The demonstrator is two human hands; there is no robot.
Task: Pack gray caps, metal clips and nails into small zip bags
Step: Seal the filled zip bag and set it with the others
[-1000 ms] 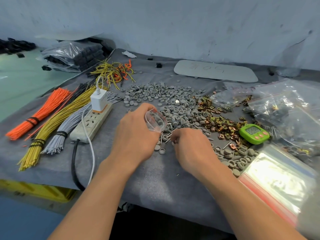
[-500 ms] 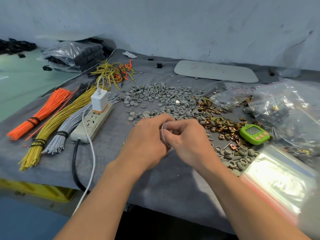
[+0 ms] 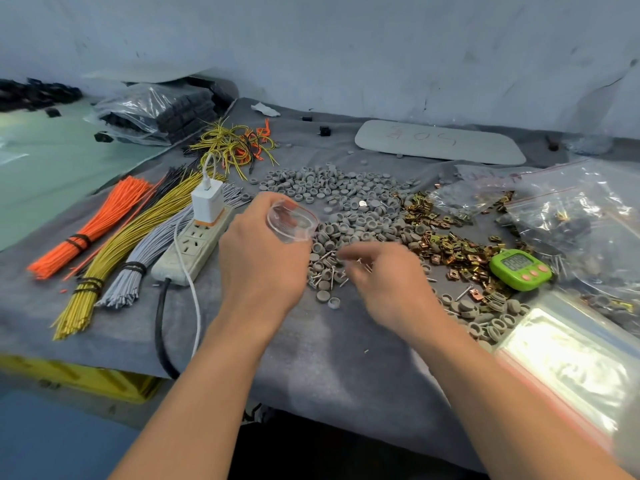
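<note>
At the left edge of the worktop (image 3: 329,368), which is covered in a gray felt-like cloth, three bundles of thin straight wires are laid side by side and each is bound with a black tie: an orange bundle (image 3: 100,220), a yellow bundle (image 3: 114,251) and a gray bundle (image 3: 145,258). Just beside them a dull white power strip (image 3: 194,247) is noted, with a white boxy charger (image 3: 207,200) plugged into it and a black cord (image 3: 161,327) run over the near edge. A tangle of loose yellow and orange wires (image 3: 235,147) is seen towards the far edge. The left hand (image 3: 263,258) is raised over the middle of the worktop, and a small zip bag (image 3: 292,220) of clear, glossy film is gripped in its curled fingers, with the mouth held open in a rounded shape. Behind and beside the bag a broad heap of gray caps (image 3: 346,199), round and matt, is spread. A small scatter of thin silvery nails (image 3: 329,271) is found between the two hands. The right hand (image 3: 391,282) is held low over the nails with fingers bent; it is blurred, and whether anything is pinched cannot be told. To its right, metal clips (image 3: 446,244), squarish and brass-coloured, are strewn in a band, and a green rounded timer (image 3: 519,268) is set just beside them. Large, crinkled clear zip bags (image 3: 571,209) are piled at the right edge.
</note>
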